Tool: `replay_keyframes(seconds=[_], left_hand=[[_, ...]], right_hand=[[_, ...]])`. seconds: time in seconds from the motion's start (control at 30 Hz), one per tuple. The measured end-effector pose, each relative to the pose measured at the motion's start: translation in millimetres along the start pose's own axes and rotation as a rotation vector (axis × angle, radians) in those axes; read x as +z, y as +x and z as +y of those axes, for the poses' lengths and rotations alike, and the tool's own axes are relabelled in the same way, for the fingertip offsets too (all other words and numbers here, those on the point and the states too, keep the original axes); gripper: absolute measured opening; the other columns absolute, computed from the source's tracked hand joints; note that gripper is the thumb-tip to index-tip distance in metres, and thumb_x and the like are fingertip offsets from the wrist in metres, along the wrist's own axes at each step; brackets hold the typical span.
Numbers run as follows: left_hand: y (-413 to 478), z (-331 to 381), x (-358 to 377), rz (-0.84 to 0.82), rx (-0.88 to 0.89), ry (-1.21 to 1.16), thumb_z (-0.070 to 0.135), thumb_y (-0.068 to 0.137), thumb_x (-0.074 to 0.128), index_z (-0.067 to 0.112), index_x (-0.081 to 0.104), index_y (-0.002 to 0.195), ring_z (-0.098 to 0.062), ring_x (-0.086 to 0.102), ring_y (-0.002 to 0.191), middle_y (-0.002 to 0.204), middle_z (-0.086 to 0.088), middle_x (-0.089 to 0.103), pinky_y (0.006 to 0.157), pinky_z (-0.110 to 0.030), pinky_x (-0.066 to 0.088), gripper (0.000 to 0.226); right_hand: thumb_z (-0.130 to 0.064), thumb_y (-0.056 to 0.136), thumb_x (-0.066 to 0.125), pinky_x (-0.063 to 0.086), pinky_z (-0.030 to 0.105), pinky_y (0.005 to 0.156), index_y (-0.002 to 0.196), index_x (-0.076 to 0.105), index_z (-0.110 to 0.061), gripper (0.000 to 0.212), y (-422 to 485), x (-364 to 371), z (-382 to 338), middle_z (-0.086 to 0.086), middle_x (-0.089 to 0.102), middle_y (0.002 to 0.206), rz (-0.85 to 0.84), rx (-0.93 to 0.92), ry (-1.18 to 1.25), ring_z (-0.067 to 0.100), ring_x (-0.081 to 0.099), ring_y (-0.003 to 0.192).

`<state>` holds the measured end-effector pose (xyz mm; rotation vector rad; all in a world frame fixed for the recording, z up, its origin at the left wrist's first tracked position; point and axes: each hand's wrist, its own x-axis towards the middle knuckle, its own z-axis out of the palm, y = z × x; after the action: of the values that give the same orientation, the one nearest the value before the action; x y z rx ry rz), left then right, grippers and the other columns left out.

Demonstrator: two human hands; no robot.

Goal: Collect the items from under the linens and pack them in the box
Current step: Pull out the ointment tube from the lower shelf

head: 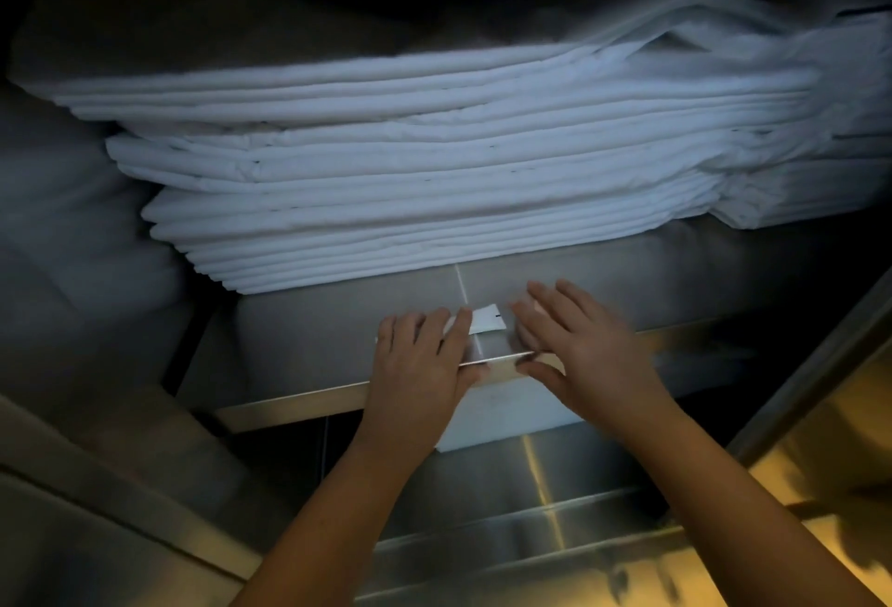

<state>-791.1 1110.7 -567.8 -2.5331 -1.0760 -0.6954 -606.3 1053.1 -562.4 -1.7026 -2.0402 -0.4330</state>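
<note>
A tall stack of folded white linens (434,182) lies on a steel shelf (309,331). At the shelf's front edge is a small white box (507,413), whose white front face hangs below that edge. My left hand (420,360) lies over the box's left top, fingers on a white flap (487,319). My right hand (574,341) covers the right top with fingers spread and thumb under the lid edge; it is blurred. What the box holds is hidden.
A second stack of white linens (796,191) sits at the right on the same shelf. Below it runs a lower steel shelf (531,510). A steel upright (820,365) stands at the right and grey fabric (72,244) bulges at the left.
</note>
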Motion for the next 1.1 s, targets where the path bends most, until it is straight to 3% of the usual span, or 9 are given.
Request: replay_keyframes(seconds=[0.07,0.23,0.47,0.57,0.63,0.87,0.97,1.03,1.1], left_hand=[[-5.3,-2.9,0.7,0.029,0.031,-0.031,0.03,0.065,0.083,0.0,0.068,0.105,-0.033,0.066,0.082,0.096,-0.017,0.068,0.078,-0.044,0.052,0.052],[-18.2,-1.7,-3.9,0.059,0.082,-0.105,0.004,0.06,0.085,-0.004,0.066,0.105,-0.032,0.066,0.092,0.101,-0.02,0.067,0.081,-0.043,0.054,0.05],[-15.7,-0.1,-32.3,-0.056,0.124,-0.164,0.006,0.042,0.092,-0.003,0.068,0.099,-0.029,0.068,0.079,0.095,-0.019,0.069,0.069,-0.035,0.056,0.063],[-7.3,6.0,-55.8,-0.058,0.137,-0.212,0.003,0.049,0.089,0.0,0.06,0.106,-0.028,0.066,0.075,0.095,-0.019,0.067,0.064,-0.033,0.056,0.064],[-0.4,11.7,-76.3,-0.03,0.159,-0.24,0.002,0.055,0.086,0.003,0.051,0.109,-0.028,0.064,0.075,0.095,-0.018,0.067,0.062,-0.033,0.055,0.064],[15.8,41.5,-163.2,0.127,0.283,-0.216,0.009,0.081,0.057,0.009,0.052,0.102,-0.023,0.063,0.077,0.09,-0.012,0.069,0.072,-0.03,0.039,0.021],[21.5,57.3,-209.3,0.124,0.297,-0.232,0.014,0.08,0.063,0.009,0.055,0.093,-0.023,0.067,0.079,0.091,-0.014,0.07,0.072,-0.029,0.046,0.016],[27.8,67.4,-238.5,0.112,0.294,-0.257,0.011,0.073,0.075,0.006,0.064,0.084,-0.027,0.068,0.089,0.097,-0.017,0.07,0.075,-0.032,0.053,0.016],[34.2,77.5,-268.0,0.094,0.287,-0.265,0.01,0.074,0.074,0.004,0.067,0.091,-0.031,0.064,0.103,0.11,-0.02,0.066,0.084,-0.04,0.052,0.02]], right_hand=[[-0.017,0.059,0.087,0.052,0.052,0.075,0.115,0.064,-0.004,0.061,-1.6,-0.4,0.0,0.02,0.063,0.118,0.012,-0.015,-0.011,0.043,0.059,0.106],[0.009,0.055,0.08,0.052,0.05,0.076,0.115,0.064,-0.005,0.064,-8.8,-0.9,-8.7,0.019,0.064,0.116,0.063,-0.047,-0.036,0.041,0.06,0.105],[-0.001,0.05,0.087,0.054,0.049,0.071,0.107,0.069,-0.005,0.06,-16.2,-33.6,-21.7,0.017,0.068,0.109,-0.016,-0.023,-0.049,0.039,0.064,0.098],[-0.008,0.076,0.059,0.057,0.047,0.071,0.103,0.071,-0.006,0.03,-15.6,-63.5,-26.9,0.016,0.069,0.106,0.018,-0.043,-0.067,0.037,0.066,0.097],[-0.011,0.08,0.043,0.056,0.047,0.072,0.102,0.071,-0.005,0.036,-13.6,-91.3,-31.6,0.016,0.069,0.105,0.046,-0.026,-0.074,0.036,0.066,0.097],[-0.006,0.077,0.058,0.047,0.051,0.087,0.117,0.063,-0.004,0.041,-21.7,-187.9,-46.5,0.018,0.064,0.116,0.065,0.086,-0.073,0.039,0.059,0.109],[-0.001,0.061,0.08,0.046,0.054,0.087,0.12,0.061,-0.006,0.062,-19.7,-233.5,-52.6,0.018,0.062,0.121,0.022,0.118,-0.059,0.04,0.057,0.111],[0.0,0.057,0.084,0.047,0.055,0.086,0.121,0.059,-0.006,0.068,-14.7,-266.4,-57.4,0.018,0.061,0.122,0.02,0.116,-0.029,0.04,0.056,0.112],[-0.001,0.058,0.083,0.046,0.056,0.086,0.124,0.057,-0.008,0.071,-10.4,-299.0,-62.7,0.018,0.059,0.124,0.027,0.098,-0.019,0.041,0.055,0.114]])
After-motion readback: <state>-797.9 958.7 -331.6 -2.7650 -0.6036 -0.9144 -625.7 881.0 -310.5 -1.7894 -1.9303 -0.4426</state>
